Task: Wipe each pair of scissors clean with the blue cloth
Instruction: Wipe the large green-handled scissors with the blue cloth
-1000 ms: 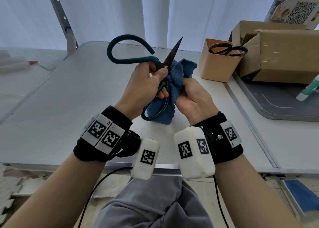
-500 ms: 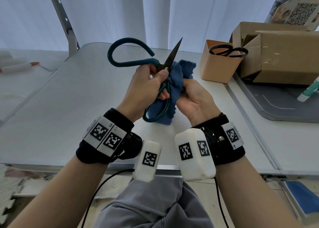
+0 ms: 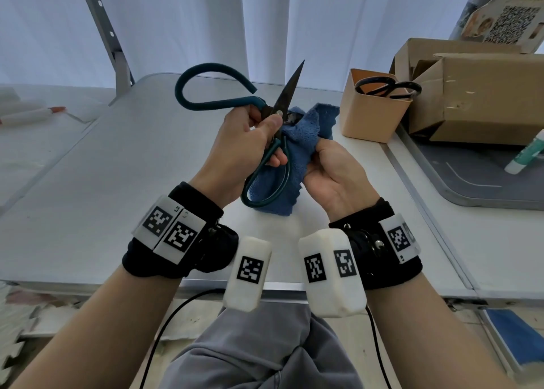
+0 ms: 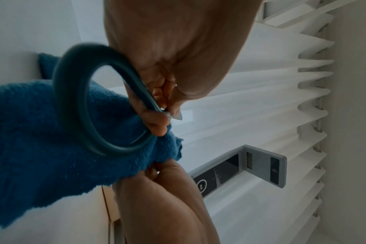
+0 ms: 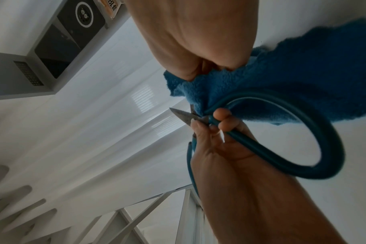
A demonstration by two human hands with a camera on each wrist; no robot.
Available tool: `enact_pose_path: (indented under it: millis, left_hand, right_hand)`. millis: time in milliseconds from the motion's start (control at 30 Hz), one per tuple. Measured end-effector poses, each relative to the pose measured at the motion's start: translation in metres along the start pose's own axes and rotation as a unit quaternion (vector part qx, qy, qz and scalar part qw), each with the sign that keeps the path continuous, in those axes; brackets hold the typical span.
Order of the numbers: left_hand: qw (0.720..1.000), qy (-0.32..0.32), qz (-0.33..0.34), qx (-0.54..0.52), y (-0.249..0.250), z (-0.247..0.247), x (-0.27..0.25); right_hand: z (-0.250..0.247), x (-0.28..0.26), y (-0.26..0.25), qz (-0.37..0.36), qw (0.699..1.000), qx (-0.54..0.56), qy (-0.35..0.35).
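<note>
Teal scissors [image 3: 259,129] held open above the counter [image 3: 103,168], one blade in the blue cloth [image 3: 297,150].

The left hand [image 3: 241,147] is clamped around the scissors near the pivot, one blade pointing up. The right hand [image 3: 335,174] is curled on the cloth, bunched over the other blade. Black scissors [image 3: 388,90] stand in a tan cup [image 3: 371,118] beside a cardboard box [image 3: 482,94]. A card [image 3: 506,15] behind carries a QR code; its text is unreadable. Wrist bands bear square black-and-white markers.
</note>
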State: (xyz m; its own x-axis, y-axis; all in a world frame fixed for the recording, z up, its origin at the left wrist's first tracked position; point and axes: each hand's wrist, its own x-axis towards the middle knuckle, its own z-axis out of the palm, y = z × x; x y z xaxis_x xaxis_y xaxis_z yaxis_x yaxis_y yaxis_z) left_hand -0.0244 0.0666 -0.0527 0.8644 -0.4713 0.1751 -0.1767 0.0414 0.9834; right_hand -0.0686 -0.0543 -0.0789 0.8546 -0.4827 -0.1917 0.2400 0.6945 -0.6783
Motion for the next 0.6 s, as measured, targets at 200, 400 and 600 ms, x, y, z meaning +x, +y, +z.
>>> enact_pose_path:
  millis: [200,400,600]
  left_hand:
    - [1.000,0.020,0.007,-0.019,-0.004,-0.006,0.000]
    - [1.000,0.004,-0.002,-0.020,-0.006,0.000,-0.005]
    - [1.000,0.010,0.000,-0.020,-0.005,0.004,-0.003]
  right_hand:
    - [-0.012,-0.002,-0.002,0.026,0.999,0.010,0.029]
    - [-0.004,-0.006,0.001,0.030,0.999,-0.020,-0.020]
    - [-0.001,0.000,0.001,0.007,0.999,-0.036,0.004]
